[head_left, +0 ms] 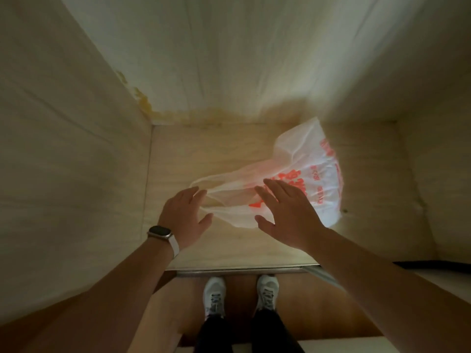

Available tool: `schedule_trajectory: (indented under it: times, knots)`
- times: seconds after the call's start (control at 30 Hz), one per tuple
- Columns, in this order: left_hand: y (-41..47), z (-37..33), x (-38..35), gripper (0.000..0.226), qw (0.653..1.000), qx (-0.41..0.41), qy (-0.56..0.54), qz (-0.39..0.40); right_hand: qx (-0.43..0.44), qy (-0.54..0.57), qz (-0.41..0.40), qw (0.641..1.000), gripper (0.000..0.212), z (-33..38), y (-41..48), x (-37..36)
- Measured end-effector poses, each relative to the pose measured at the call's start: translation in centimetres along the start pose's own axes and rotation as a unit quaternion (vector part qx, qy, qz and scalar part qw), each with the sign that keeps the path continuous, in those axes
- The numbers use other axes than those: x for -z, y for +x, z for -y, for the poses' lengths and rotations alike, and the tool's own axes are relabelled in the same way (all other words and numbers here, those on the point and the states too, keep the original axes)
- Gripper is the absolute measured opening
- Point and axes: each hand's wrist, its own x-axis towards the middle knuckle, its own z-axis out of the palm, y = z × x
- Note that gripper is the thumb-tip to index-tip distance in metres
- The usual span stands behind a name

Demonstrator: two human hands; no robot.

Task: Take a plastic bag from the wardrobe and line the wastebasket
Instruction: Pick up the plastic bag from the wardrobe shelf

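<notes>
A white, see-through plastic bag [305, 171] with red printing lies crumpled on the pale wooden floor [198, 149] of the open wardrobe. My left hand [184, 215], with a watch on its wrist, reaches over the bag's left handle end, fingers spread, and touches or nearly touches the plastic. My right hand [285, 212] hovers flat over the middle of the bag with fingers apart, holding nothing. No wastebasket is in view.
The wardrobe's side walls [76, 149] and back panel [229, 59] box in the compartment, with yellow stains along the back left corner. A metal track [242, 270] marks the front edge. My white shoes [214, 294] stand on brown floor just outside.
</notes>
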Motion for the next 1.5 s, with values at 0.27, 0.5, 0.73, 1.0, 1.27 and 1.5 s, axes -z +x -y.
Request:
schedule_trajectory:
  times: [0.27,0.5,0.73,1.0,1.27,1.5]
  knots:
    - [6.6,4.4,-9.9,0.098,0.996,0.047,0.008,0.071,-0.011,-0.013,0.009,1.0,0.07,-1.8,5.4,-9.2]
    - [6.6,5.4,-14.0,0.072,0.999,0.001,-0.036,-0.006,-0.037,-0.002,0.033,0.999,0.074,-2.8,6.3,-13.2]
    - [7.1,4.9,-14.6,0.026,0.989,-0.013,-0.059,-0.132,-0.052,0.018,0.052,0.997,0.072,-2.9,5.9,-15.1]
    - [6.5,1.7,-13.0,0.027,0.938,0.109,-0.326,-0.045,-0.056,0.032,0.024,0.998,0.06,-2.4,5.1,-15.5]
    - [7.0,0.5,-14.8,0.04,0.961,0.047,-0.267,-0.062,-0.055,0.041,-0.009,0.998,0.049,-2.6,4.8,-16.6]
    - [6.3,-0.3,-14.2,0.033,0.951,0.086,-0.292,-0.053,-0.051,0.047,-0.04,0.997,0.037,-2.6,4.1,-15.9]
